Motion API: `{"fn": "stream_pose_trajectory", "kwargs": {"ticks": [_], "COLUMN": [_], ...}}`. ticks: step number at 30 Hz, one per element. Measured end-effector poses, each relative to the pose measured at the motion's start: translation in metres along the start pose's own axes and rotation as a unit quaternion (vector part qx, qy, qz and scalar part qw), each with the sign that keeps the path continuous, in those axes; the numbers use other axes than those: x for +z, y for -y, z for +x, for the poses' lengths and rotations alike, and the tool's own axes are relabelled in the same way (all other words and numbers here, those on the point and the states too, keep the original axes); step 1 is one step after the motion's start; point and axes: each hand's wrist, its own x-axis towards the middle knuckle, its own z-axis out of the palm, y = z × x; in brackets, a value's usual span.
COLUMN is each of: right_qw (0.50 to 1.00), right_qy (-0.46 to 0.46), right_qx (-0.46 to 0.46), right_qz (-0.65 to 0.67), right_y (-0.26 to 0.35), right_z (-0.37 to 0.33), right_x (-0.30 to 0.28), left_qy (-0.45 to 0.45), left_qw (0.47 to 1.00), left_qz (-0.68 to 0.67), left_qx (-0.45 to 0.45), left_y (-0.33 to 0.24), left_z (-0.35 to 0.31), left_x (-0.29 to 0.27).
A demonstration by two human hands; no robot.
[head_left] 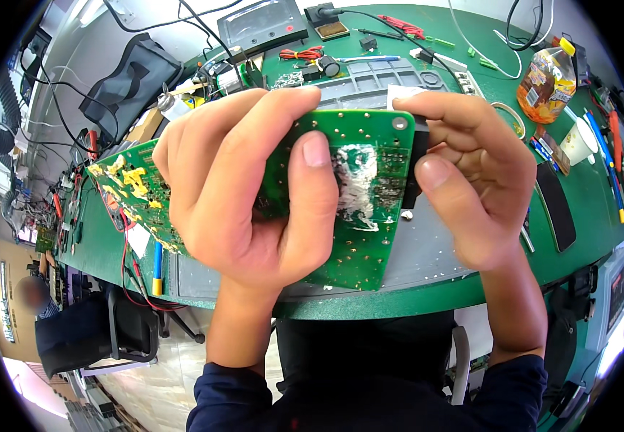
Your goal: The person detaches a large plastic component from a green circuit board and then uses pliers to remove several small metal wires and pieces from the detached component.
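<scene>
My left hand [247, 194] is closed on a green circuit board [355, 270], its thumb pressed on the near face and its other fingers curled by the top edge. White residue [359, 191] smears this face among solder points. Left of the hand, a green board section [121, 191] carries yellow glue blobs; my hand hides whether both are one piece. My right hand [481, 165] has its thumb and bent fingers around a black block [419, 137] at the board's right edge. The board is held tilted above the table.
A grey work mat [427, 255] lies on the green table [369, 309] beneath the board. Behind are a grey parts tray [377, 79] and red wires [301, 54]. To the right stand a yellow-capped bottle [546, 83], a white cup [580, 140] and a black phone-like slab [555, 205].
</scene>
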Motion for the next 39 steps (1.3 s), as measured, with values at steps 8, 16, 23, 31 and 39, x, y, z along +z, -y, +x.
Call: {"fn": "stream_pose_trajectory", "kwargs": {"ticks": [8,16,23,31,39], "right_qw": [0.999,0.998,0.999,0.998,0.998], "right_qy": [0.002,0.006,-0.006,-0.003,-0.023], "right_qx": [0.001,-0.002,-0.003,-0.012,-0.008], "right_qz": [-0.046,-0.057,-0.047,-0.057,-0.051], "right_y": [0.0005,-0.0009,-0.0004,0.0003,0.0003], "right_z": [0.0004,-0.0004,-0.0012,-0.0025,-0.003], "right_x": [-0.0023,-0.005,-0.0038,-0.002,0.0004], "left_qy": [0.0,0.003,0.0,-0.002,0.002], "left_qw": [1.0,1.0,1.0,1.0,1.0], "left_qz": [-0.007,-0.012,-0.015,-0.014,-0.006], "left_qx": [0.016,0.005,0.013,0.017,0.026], "left_y": [0.0035,0.0024,0.0039,0.0044,0.0056], "left_z": [-0.0009,-0.0032,-0.0024,-0.0023,-0.0017], "left_x": [-0.001,0.0,0.0018,0.0003,-0.0003]}}
